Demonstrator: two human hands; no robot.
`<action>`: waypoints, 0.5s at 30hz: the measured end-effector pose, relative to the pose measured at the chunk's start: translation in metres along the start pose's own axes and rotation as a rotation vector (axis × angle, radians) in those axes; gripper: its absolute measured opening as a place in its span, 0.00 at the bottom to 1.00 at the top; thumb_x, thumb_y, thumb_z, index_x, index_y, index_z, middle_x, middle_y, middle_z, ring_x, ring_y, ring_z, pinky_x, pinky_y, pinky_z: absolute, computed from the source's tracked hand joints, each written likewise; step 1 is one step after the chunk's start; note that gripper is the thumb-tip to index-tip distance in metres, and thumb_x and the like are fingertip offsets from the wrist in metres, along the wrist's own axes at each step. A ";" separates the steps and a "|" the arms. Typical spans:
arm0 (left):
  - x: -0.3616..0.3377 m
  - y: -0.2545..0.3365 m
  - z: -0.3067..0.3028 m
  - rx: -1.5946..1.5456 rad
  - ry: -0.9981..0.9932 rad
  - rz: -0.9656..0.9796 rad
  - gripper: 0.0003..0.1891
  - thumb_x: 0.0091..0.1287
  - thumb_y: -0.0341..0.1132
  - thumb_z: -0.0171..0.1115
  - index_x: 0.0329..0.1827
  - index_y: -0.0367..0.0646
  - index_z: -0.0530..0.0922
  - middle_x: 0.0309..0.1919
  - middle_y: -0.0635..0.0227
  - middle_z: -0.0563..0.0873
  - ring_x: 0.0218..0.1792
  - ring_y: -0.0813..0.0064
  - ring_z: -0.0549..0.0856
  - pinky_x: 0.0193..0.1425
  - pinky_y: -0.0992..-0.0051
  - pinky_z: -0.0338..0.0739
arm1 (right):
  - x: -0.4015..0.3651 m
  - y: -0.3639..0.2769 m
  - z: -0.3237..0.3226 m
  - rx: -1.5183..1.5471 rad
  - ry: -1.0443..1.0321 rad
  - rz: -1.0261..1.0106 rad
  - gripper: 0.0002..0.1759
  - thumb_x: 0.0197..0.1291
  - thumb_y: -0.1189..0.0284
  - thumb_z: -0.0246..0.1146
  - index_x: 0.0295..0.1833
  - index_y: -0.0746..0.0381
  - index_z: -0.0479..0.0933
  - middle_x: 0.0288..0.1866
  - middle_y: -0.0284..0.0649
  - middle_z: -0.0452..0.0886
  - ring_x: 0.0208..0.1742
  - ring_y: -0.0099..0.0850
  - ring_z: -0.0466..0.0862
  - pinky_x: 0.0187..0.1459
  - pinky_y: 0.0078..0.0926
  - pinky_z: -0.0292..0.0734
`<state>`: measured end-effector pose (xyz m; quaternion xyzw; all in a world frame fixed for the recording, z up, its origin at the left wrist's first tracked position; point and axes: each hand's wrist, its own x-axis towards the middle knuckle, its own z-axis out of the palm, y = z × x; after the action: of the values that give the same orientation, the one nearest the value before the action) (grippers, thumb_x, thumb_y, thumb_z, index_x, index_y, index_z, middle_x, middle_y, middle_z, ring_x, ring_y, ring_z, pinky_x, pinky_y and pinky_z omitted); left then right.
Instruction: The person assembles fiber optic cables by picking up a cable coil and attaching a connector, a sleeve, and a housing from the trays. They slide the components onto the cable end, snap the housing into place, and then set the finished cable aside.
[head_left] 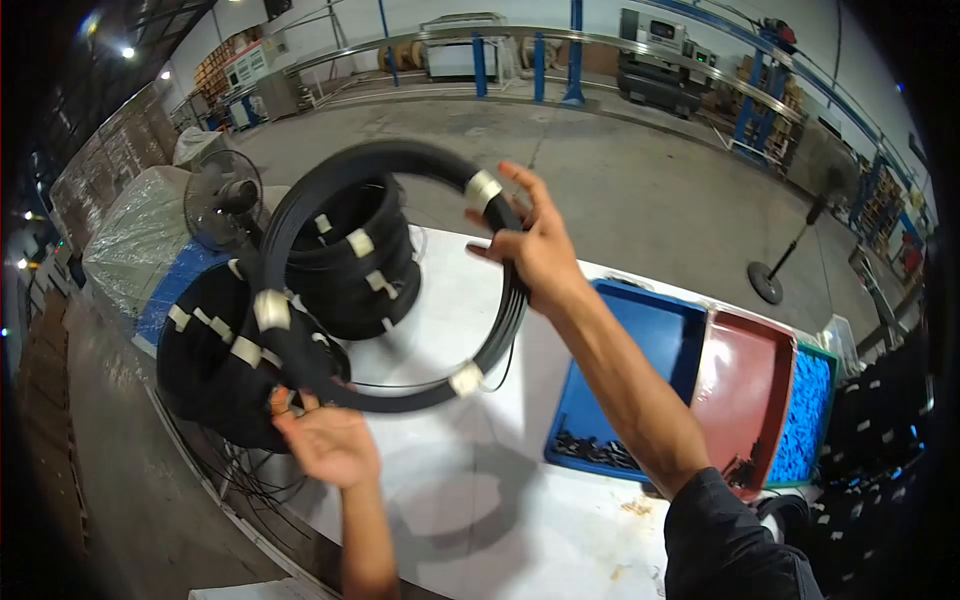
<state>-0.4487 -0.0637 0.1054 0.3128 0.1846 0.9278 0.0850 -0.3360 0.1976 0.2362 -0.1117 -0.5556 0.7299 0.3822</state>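
Concrete floor (640, 180) spreads behind a white table (590, 520) in a workshop. Over that table, the right hand (545, 255) is loosely closed on a black coil (400, 155), the ring passing between thumb and fingers while the index finger reaches out free. The left hand (330, 440) is mostly open, palm up, its fingertips at the coil's lower left; whether they bear any of its weight, I cannot tell. The coil is tilted, raised above the table and bound with pale tape at several places.

Judging by this hold, the step in hand is handling one taped coil in the air. Any move from here calls for a firmer right grip, a left hand supporting the lower side, and room to pass the neighbouring rings without snagging.

Just beyond the coil stands a stack of coils (350, 285), with another pile of coils (205, 370) to its left. Across the table sit a blue tray (640, 340), a red tray (740, 370) and a green bin holding blue pieces (808, 410).
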 end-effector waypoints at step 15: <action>-0.259 0.161 0.007 0.133 0.087 -0.491 0.26 0.68 0.23 0.59 0.67 0.36 0.62 0.48 0.60 0.73 0.44 0.69 0.80 0.26 0.74 0.84 | -0.358 0.094 -0.077 -0.093 -0.074 0.027 0.38 0.61 0.90 0.57 0.76 0.59 0.58 0.59 0.44 0.74 0.58 0.31 0.82 0.57 0.30 0.77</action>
<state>-0.2468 -0.2802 0.0323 0.2233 0.3190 0.8778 0.2789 -0.0869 0.0009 0.0311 -0.1101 -0.6011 0.7120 0.3458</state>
